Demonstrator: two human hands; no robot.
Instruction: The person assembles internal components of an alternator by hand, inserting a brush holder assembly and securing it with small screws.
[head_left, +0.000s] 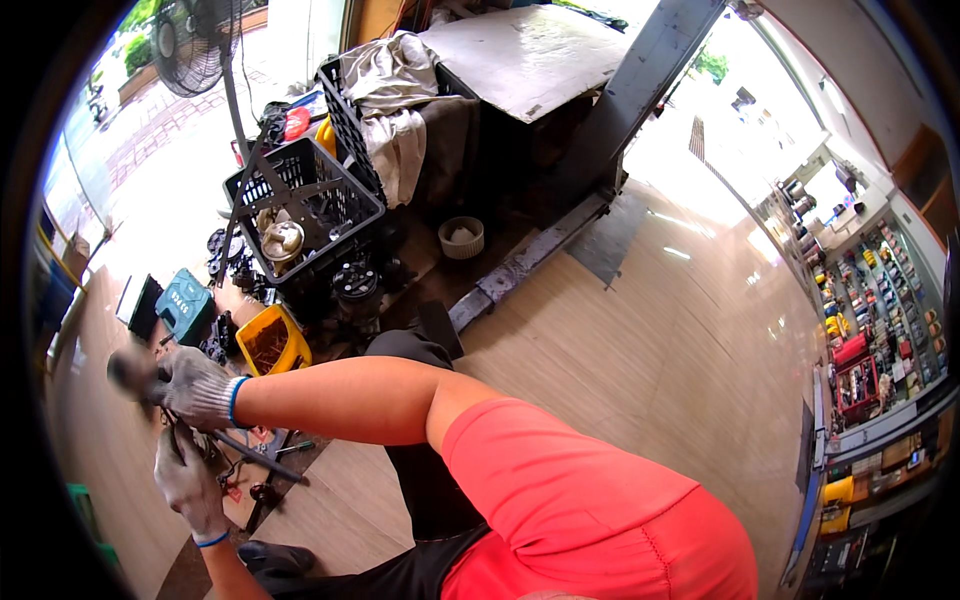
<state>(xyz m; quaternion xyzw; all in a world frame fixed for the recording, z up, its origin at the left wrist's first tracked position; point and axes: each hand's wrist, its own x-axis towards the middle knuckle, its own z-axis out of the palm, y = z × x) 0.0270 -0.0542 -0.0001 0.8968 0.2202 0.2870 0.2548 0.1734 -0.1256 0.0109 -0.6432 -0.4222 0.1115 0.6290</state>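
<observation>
My right hand [195, 388], in a grey work glove, is closed on a blurred dark tool [135, 372] at the far left; motion hides its exact shape. Just below, my left hand [188, 485], also gloved, has its fingers closed around a dark metal part [176, 432], mostly hidden by the glove. A dark bar [270, 463] slants down to the right beside both hands. Loose dark parts [262, 492] and small tools [292, 448] lie on the floor under them.
A yellow bin [285, 355], teal case [185, 305], black crates [340, 220] with cloths [395, 120], and a white tub [460, 238] crowd the upper left. A fan [185, 55] stands behind. A lift post [625, 110] rises centre right; tool shelves [880, 300] line the right.
</observation>
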